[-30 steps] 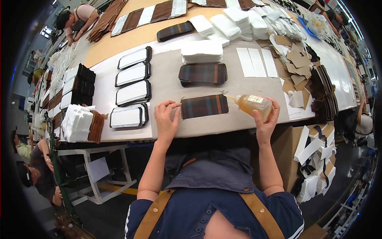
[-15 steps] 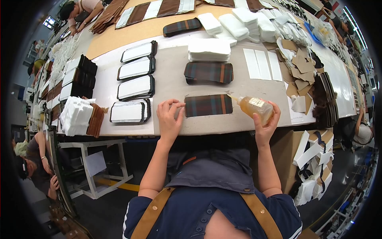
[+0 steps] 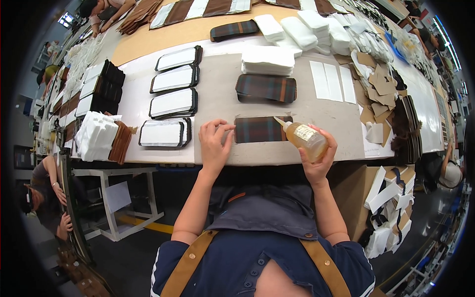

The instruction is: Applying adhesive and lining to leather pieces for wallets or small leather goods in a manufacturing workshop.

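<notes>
A dark plaid fabric panel (image 3: 258, 130) lies flat on the grey work surface before me. At its left edge is my left hand (image 3: 215, 141), fingers apart and slightly curled, with the fingertips at or very near the panel and nothing in them. My right hand (image 3: 320, 159) is wrapped around a clear squeeze bottle (image 3: 307, 138) of amber liquid. The bottle tilts to the left, its thin pointed nozzle over the panel's upper edge near the right end; whether the tip touches I cannot tell. Just beyond lies a stack of plaid panels (image 3: 267, 89).
White pads (image 3: 267, 60) are stacked behind the plaid stack. White-faced, dark-edged panels (image 3: 170, 103) stand in piles to the left. White strips (image 3: 326, 81) and cardboard scraps (image 3: 378, 89) lie to the right. An open box of offcuts (image 3: 391, 208) stands below the table's right side. Other people work around.
My right hand has brought the bottle to the left, so its nozzle has shifted from the panel's upper right corner inward along the upper edge. My left hand stays beside the panel.
</notes>
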`<action>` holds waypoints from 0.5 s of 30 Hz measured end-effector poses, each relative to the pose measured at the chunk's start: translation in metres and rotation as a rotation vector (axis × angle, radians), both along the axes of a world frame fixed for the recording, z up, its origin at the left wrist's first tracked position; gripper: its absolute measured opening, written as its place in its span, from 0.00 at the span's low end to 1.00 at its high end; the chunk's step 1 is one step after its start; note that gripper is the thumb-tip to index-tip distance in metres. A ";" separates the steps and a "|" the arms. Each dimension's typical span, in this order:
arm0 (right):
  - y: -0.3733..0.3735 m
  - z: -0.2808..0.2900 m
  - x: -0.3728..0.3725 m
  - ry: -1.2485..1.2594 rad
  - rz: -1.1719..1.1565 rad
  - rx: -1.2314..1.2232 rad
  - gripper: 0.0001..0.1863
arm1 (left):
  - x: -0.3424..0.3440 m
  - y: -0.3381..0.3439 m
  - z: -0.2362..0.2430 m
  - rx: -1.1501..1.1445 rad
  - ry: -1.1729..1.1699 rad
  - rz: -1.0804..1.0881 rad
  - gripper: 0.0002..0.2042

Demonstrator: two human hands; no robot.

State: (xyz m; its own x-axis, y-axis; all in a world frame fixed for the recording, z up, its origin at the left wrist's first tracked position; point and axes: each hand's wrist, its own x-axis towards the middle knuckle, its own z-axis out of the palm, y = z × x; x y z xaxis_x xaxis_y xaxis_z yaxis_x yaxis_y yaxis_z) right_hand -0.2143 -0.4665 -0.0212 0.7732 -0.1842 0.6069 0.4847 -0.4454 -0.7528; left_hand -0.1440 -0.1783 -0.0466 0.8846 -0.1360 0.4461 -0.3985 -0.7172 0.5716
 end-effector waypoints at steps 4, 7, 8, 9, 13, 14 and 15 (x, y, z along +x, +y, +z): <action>0.012 -0.001 0.005 -0.039 0.047 -0.025 0.37 | -0.001 0.000 0.002 -0.006 0.013 0.010 0.07; 0.021 -0.004 0.010 -0.065 0.079 -0.049 0.38 | -0.002 0.000 0.001 -0.019 0.016 0.019 0.07; 0.024 -0.003 0.011 -0.064 0.085 -0.049 0.38 | -0.002 0.000 0.002 -0.021 0.013 0.020 0.07; 0.027 -0.002 0.013 -0.073 0.100 -0.067 0.38 | -0.002 0.001 0.002 -0.023 0.009 0.022 0.07; 0.041 -0.003 0.020 -0.093 0.161 -0.085 0.40 | -0.002 0.001 0.002 -0.021 -0.006 0.048 0.07; 0.045 -0.003 0.022 -0.092 0.169 -0.085 0.40 | -0.002 0.001 0.002 -0.027 -0.010 0.053 0.07; 0.048 -0.004 0.024 -0.094 0.193 -0.083 0.40 | -0.002 0.001 0.001 -0.032 -0.013 0.057 0.07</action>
State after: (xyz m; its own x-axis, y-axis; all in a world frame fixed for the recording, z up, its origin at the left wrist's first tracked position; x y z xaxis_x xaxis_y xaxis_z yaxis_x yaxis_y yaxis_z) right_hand -0.1901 -0.4184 -0.0252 0.7287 0.0154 0.6846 0.6331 -0.3962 -0.6650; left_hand -0.1456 -0.1772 -0.0454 0.8844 -0.0709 0.4612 -0.3653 -0.7203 0.5897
